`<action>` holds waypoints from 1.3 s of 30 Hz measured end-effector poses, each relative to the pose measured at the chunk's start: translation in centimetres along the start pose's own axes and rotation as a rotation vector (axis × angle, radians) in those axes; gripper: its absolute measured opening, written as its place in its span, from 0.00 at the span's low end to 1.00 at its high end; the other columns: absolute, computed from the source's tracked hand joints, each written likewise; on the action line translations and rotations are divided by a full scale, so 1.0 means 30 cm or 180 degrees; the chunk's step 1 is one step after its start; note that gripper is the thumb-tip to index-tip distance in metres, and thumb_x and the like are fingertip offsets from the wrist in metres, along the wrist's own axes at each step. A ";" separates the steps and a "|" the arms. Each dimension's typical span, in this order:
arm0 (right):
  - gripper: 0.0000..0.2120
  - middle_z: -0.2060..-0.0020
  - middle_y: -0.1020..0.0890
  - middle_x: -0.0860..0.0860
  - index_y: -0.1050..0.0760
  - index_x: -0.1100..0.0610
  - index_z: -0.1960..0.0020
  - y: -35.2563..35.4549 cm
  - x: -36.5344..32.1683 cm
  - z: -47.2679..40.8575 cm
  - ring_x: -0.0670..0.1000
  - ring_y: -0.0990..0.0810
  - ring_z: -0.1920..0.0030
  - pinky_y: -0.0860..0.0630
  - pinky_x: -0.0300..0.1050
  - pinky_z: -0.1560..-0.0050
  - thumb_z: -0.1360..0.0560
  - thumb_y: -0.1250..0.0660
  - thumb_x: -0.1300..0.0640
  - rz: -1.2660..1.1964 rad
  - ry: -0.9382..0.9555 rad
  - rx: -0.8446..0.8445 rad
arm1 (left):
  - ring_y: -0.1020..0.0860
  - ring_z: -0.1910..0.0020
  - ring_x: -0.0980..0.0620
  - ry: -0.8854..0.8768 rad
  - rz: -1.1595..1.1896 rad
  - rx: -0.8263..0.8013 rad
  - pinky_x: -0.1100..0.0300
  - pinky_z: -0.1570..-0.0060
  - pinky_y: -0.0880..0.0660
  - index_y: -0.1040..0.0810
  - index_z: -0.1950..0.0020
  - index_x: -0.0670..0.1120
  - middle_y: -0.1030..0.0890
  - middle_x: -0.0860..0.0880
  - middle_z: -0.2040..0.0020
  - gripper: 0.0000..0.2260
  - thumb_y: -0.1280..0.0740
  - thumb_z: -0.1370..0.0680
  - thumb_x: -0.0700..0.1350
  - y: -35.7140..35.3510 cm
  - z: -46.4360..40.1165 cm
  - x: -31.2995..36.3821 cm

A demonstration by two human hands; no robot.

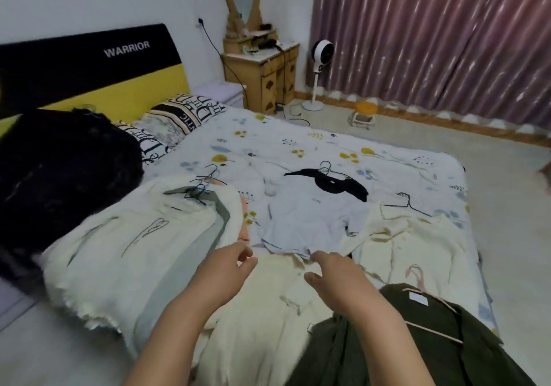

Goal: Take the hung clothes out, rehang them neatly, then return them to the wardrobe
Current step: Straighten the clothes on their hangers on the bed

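Observation:
Clothes lie spread over the bed (402, 159). A pale blue shirt with a black collar (301, 215) sits mid-bed on a wire hanger (326, 168). My left hand (226, 269) hovers near its lower left hem, fingers loosely curled, holding nothing. My right hand (331, 269) reaches to the hem, fingertips at the cloth's edge; a grip cannot be made out. A cream fleece garment (125, 254) with wire hangers (196, 191) on it lies to the left. A dark green garment on a pink hanger (429, 338) lies under my right forearm. A cream garment (396, 236) lies to the right.
A heap of black clothes (59, 170) fills the bed's left side by the pillows (182, 117). Another wire hanger (408, 206) lies loose on the sheet. Beyond the bed stand a wooden dressing table (262, 69), a white fan (320, 66) and curtains (432, 36).

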State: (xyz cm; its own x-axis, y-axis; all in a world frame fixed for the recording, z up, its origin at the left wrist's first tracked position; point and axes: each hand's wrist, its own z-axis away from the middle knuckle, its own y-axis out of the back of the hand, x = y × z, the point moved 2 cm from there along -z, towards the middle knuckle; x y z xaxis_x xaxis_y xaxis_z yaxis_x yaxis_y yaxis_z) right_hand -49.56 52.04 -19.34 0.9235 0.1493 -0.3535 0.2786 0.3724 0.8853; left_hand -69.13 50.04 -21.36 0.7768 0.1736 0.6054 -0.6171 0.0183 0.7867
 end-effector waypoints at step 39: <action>0.19 0.37 0.27 0.54 0.34 0.55 0.32 -0.338 -1.080 -0.864 0.54 0.28 0.38 0.30 0.45 0.42 0.21 0.42 0.50 0.0211 -0.0005 -0.0536 | 0.26 0.47 0.55 0.0654 -0.0405 -0.0204 0.63 0.50 0.29 0.29 0.37 0.51 0.25 0.54 0.40 0.13 0.41 0.21 0.52 0.820 -0.572 -1.130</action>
State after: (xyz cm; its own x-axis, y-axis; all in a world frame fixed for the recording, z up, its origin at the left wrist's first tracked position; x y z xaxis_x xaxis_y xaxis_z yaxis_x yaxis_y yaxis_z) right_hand -89.14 67.16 -24.70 0.9388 0.1772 -0.2952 0.1690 0.5098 0.8435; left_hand -112.79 61.50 -24.60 0.8111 0.3622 0.4593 -0.5276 0.1141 0.8418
